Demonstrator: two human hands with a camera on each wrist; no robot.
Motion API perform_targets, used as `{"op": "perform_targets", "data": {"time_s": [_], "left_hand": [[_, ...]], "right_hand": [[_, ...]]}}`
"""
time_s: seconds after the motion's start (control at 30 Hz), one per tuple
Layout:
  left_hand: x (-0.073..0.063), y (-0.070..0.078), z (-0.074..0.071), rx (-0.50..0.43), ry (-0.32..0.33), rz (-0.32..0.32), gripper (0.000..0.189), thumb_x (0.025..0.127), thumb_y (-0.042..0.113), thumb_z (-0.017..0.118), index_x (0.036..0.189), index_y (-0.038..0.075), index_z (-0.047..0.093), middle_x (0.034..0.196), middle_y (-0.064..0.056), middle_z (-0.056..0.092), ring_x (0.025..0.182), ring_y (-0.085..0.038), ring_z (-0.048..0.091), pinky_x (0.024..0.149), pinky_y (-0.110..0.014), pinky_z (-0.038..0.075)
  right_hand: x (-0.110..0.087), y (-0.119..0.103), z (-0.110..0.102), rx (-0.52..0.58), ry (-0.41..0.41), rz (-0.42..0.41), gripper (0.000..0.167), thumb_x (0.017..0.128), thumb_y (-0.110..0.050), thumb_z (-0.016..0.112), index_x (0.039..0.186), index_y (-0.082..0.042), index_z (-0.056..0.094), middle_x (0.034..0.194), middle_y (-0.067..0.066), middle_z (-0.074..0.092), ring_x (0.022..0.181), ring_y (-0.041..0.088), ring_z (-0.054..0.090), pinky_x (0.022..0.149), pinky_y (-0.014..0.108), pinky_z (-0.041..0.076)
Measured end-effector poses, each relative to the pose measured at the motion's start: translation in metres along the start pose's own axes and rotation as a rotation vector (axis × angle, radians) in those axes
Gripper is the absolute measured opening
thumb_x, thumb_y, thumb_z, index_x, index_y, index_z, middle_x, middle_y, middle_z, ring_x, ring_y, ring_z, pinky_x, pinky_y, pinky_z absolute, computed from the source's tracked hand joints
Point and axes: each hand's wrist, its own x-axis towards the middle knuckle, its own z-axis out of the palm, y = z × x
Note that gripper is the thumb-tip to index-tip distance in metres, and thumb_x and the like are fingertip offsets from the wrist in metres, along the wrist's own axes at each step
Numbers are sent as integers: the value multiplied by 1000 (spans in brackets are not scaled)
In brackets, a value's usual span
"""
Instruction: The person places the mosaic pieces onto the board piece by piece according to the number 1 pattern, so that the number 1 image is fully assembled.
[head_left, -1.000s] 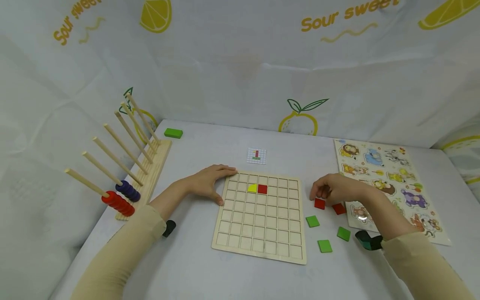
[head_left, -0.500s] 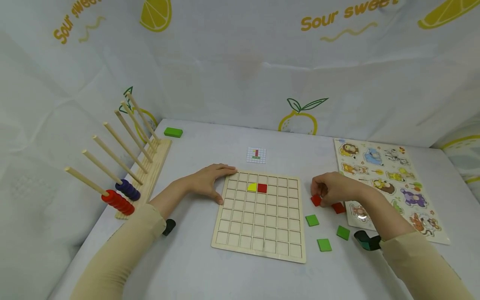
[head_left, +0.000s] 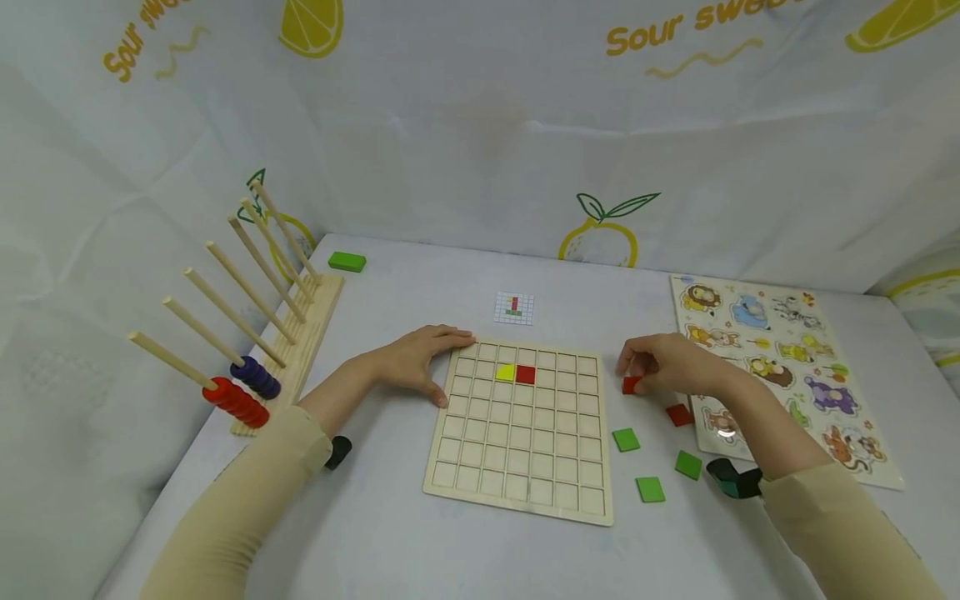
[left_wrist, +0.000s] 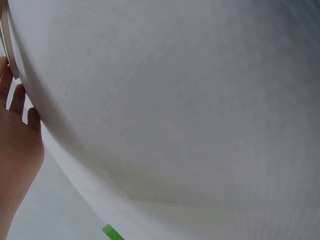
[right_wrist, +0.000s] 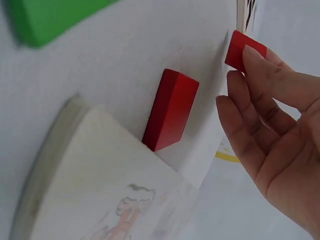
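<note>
My right hand (head_left: 670,364) pinches a red square tile (right_wrist: 236,51) between thumb and fingers, just off the right edge of a wooden grid board (head_left: 491,461). On the board's upper rows a yellow tile (head_left: 506,372) with one cut corner lies beside a red tile (head_left: 526,375). The left hand (head_left: 408,360) rests at the board's upper left edge, fingertips at the corner and thumb lower down the side. Another red tile (head_left: 679,415) lies below the right hand, near several green tiles (head_left: 626,440).
A small card (head_left: 514,308) with a coloured grid pattern lies behind the board. At left stands a peg rack (head_left: 315,333) with red and dark blue rings, a green block (head_left: 347,262) behind it. An animal puzzle (head_left: 761,346) lies at right, under the right forearm.
My right hand has lifted the red tile from the table and moved it slightly away from me. The left hand has stayed at the board's edge.
</note>
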Motion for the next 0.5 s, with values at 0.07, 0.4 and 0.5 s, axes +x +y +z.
{"op": "perform_targets", "data": {"time_s": [0.07,0.4,0.5], "left_hand": [[0,1,0,-2,0,5,105,67,43,89,154,20,35,164,-2,29,153,-31,24,124,-54,23],[0,2,0,-12,-9,-18,105,67,42,89,154,21,35,165,-1,27,154,-31,21,124,-55,22],[0,1,0,-5,-5,-13,105,67,43,89,154,22,35,165,-1,27,154,-31,22,124,-55,22]], "right_hand": [[1,-1,0,-21,52,-17,20,84,-6,73,102,-17,71,81,0,59,76,14,50,64,23,42],[11,-14,10,-18,236,-49,20,87,-2,68,101,-16,72,78,1,57,74,15,48,65,24,40],[14,-20,13,21,260,-50,20,88,-5,67,104,-16,73,81,1,61,78,15,54,69,26,45]]}}
